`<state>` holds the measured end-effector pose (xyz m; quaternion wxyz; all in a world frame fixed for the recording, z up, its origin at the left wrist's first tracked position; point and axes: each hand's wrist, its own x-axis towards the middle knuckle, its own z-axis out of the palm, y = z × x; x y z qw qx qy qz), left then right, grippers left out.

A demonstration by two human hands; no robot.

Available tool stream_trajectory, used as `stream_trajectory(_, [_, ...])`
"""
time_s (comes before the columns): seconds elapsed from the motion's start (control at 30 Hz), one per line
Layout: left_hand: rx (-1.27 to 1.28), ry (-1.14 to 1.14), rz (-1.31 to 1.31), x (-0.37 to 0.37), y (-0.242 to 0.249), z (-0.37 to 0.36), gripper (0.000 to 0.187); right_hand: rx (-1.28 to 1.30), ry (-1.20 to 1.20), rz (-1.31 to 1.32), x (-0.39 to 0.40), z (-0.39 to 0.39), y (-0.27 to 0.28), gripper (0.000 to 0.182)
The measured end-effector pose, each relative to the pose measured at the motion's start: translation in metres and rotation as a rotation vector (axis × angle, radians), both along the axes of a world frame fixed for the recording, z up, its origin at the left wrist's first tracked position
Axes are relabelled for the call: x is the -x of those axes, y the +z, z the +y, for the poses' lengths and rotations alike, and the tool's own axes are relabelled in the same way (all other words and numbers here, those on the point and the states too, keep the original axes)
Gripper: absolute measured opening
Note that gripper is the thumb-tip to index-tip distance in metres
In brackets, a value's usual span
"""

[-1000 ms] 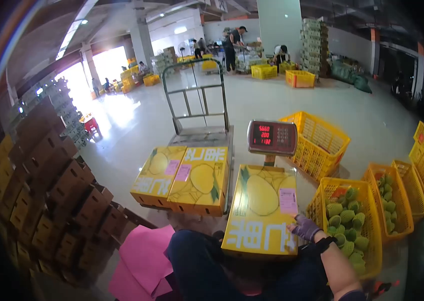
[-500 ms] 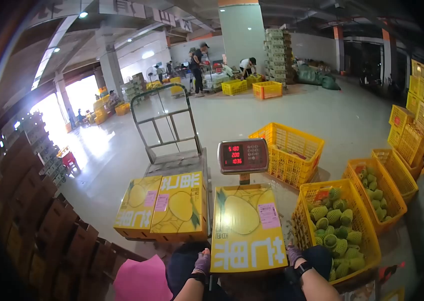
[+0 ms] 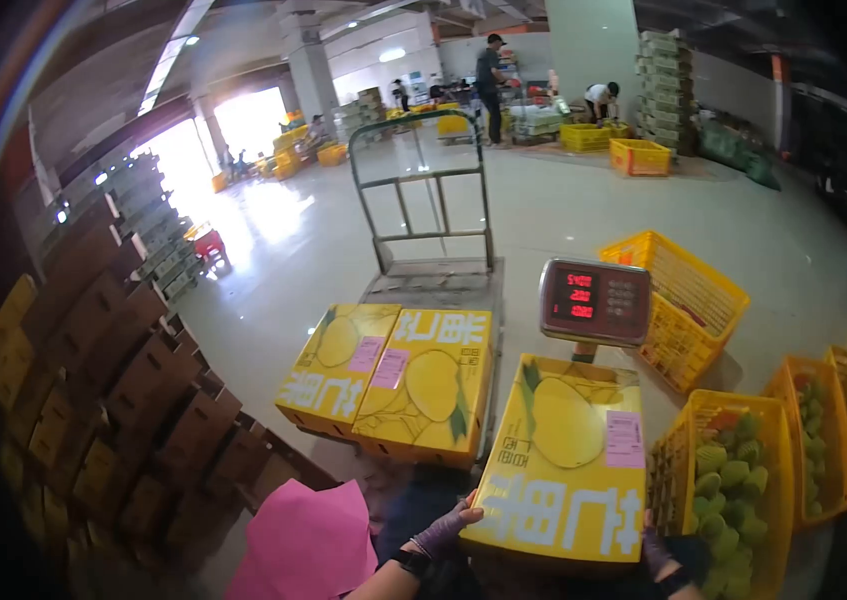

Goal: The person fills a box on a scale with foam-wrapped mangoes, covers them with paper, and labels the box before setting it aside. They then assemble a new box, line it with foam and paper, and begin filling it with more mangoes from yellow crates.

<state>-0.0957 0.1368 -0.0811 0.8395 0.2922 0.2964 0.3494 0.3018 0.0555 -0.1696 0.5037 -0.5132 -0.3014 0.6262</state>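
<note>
Large 芒果 lettering stands on the yellow box (image 3: 561, 430) at lower right and the 2 boxes (image 3: 383, 378) at center left. The scale display's (image 3: 579, 296) middle row reads 2.00.

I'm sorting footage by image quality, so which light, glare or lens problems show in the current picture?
Head view: the open doorway is blown out, with glare on the floor; head view: wide-lens bending, edges and corners darkened; head view: the stacked cartons at left sit in shadow; head view: the scale display's red digits smear, hard to read.

hands (image 3: 443, 529) at both sides of a yellow fruit-print box (image 3: 561, 465) below the scale display (image 3: 595, 302)
</note>
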Motion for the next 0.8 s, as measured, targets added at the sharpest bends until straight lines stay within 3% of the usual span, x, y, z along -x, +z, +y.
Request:
stream_trajectory(0.07, [0.066, 0.02, 0.105, 0.001, 0.023, 0.009, 0.071, 0.103, 0.054, 0.153, -0.019, 0.027, 0.026, 0.058])
stream_trajectory(0.13, [0.211, -0.043, -0.061, -0.008, 0.031, 0.017, 0.074, 0.16, 0.141, 0.201, -0.043, 0.058, 0.046, 0.06])
stream_trajectory(0.27, [0.067, -0.024, 0.022, -0.017, 0.022, 0.024, 0.068, 0.184, 0.226, 0.19, -0.054, 0.12, 0.048, 0.065])
stream_trajectory(0.33, [0.118, 0.025, 0.001, -0.021, 0.049, 0.013, 0.066, 0.189, 0.254, 0.198, -0.045, 0.134, 0.049, 0.067])
stream_trajectory(0.4, [0.123, 0.07, 0.119, -0.024, 0.057, 0.0, 0.067, 0.206, 0.217, 0.168, -0.046, 0.121, 0.058, 0.077])
stream_trajectory(0.5, [0.056, -0.062, 0.179, -0.003, 0.084, -0.023, 0.077, 0.135, 0.182, 0.266, -0.022, 0.069, 0.109, 0.065])
stream_trajectory(0.57, [-0.032, -0.145, 0.219, 0.014, 0.075, -0.047, 0.082, 0.147, 0.159, 0.263, -0.013, 0.027, 0.126, 0.068])
stream_trajectory(0.67, [-0.128, -0.078, 0.242, 0.039, 0.082, -0.084, 0.088, 0.121, 0.13, 0.198, -0.003, 0.001, 0.145, 0.071])
stream_trajectory(0.77, [-0.088, 0.1, 0.112, 0.078, 0.099, -0.103, 0.089, 0.019, 0.193, 0.093, 0.024, 0.007, 0.151, 0.074])
stream_trajectory(0.8, [0.03, 0.215, 0.09, 0.089, 0.117, -0.11, 0.086, -0.021, 0.218, 0.066, 0.039, 0.012, 0.156, 0.075])
